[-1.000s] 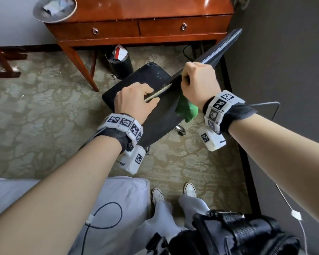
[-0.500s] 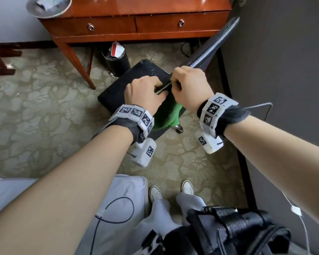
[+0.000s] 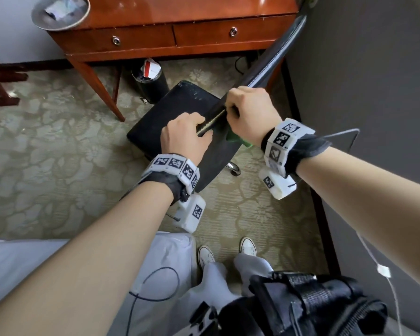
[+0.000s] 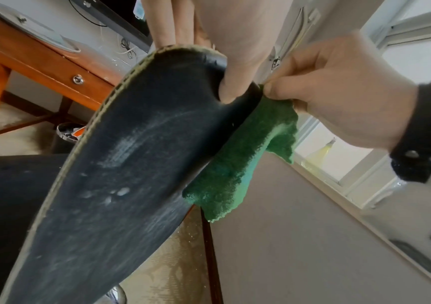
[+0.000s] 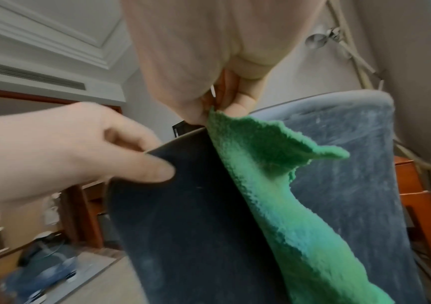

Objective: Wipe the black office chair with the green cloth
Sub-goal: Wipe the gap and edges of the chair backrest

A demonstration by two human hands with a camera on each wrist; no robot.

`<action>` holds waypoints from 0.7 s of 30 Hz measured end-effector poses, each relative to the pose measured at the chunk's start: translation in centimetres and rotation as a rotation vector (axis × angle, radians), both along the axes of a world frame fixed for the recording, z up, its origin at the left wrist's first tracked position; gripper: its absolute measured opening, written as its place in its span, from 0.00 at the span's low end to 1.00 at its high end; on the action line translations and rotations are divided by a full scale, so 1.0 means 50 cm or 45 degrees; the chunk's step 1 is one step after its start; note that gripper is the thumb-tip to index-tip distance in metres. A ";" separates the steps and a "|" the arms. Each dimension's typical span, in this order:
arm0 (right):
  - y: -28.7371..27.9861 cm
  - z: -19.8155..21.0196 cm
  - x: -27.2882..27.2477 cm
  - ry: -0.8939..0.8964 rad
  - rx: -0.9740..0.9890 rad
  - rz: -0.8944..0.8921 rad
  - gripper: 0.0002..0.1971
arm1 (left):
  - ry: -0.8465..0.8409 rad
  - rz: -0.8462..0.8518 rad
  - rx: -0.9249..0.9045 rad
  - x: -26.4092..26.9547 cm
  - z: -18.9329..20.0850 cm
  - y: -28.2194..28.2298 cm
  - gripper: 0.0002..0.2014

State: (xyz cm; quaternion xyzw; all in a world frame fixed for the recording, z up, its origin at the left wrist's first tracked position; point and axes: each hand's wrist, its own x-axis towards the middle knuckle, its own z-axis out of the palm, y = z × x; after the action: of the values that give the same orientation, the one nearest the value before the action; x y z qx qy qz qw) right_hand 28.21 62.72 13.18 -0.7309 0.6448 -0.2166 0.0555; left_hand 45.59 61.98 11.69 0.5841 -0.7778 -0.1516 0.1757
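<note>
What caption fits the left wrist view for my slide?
Left hand grips the black chair back's top edge while the right hand pinches the green cloth hanging behind it.

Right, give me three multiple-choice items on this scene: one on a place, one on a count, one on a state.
1. Where does the bin stand?
A. on the desk
B. on the carpet beside the desk leg
C. on the chair seat

2. How many drawer knobs show on the desk?
A. one
B. two
C. four

3. How is the cloth held?
A. pinched by the right hand, hanging down the chair back
B. balled in the left hand
C. lying on the carpet

Key: 1 B, head view shows it on the floor; 2 B, one knob per drawer; 3 A, the right wrist view shows the pinch.
</note>
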 end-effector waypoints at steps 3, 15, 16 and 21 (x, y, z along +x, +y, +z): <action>0.017 0.000 0.013 0.019 0.037 0.079 0.05 | -0.056 -0.032 -0.004 -0.007 0.002 -0.003 0.13; 0.026 -0.012 0.003 -0.055 -0.018 0.068 0.05 | -0.023 -0.063 0.036 -0.052 0.008 -0.007 0.12; 0.020 -0.009 -0.007 -0.052 -0.022 0.048 0.05 | -0.016 -0.075 0.025 -0.050 0.008 -0.006 0.12; -0.005 -0.001 -0.049 -0.072 -0.070 -0.118 0.07 | -0.026 -0.048 0.046 -0.007 -0.021 0.019 0.14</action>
State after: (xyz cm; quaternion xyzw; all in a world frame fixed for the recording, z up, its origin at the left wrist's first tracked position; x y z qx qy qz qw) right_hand 25.76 62.45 13.14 -0.6952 0.6700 -0.2569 0.0436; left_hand 45.23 62.92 10.63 0.5738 -0.7877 -0.1630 0.1543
